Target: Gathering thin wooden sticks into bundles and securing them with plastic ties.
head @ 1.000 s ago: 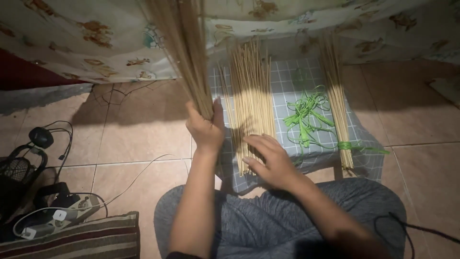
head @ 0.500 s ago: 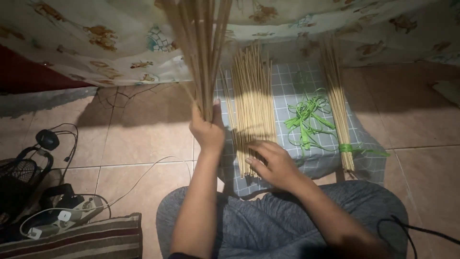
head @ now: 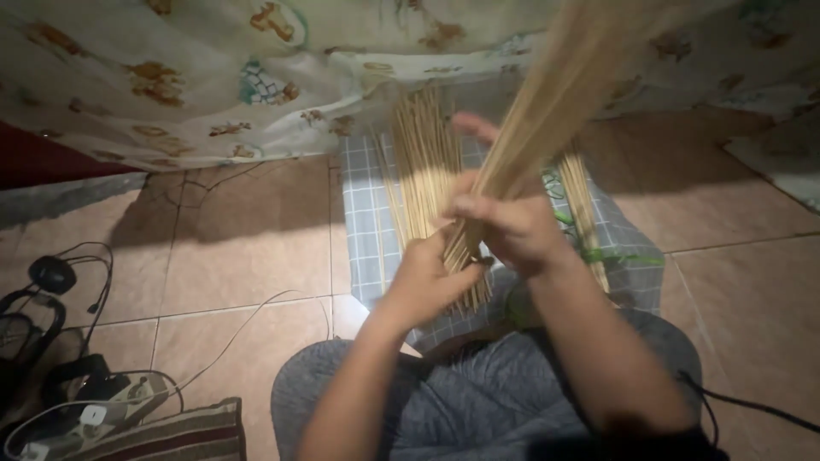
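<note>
In the head view, the left hand (head: pixel 427 277) and the right hand (head: pixel 504 226) are both clenched around the lower end of a bunch of thin sticks (head: pixel 555 102), which is lifted over the checkered cloth (head: pixel 363 230) and leans up to the right, its top part blurred. More loose sticks (head: pixel 418 162) lie on the cloth behind, and a tied bundle (head: pixel 585 213) lies beside them. I think the bunch is light and stiff, but each stick can snap or slip out, so a grip low near the even ends seems best
</note>
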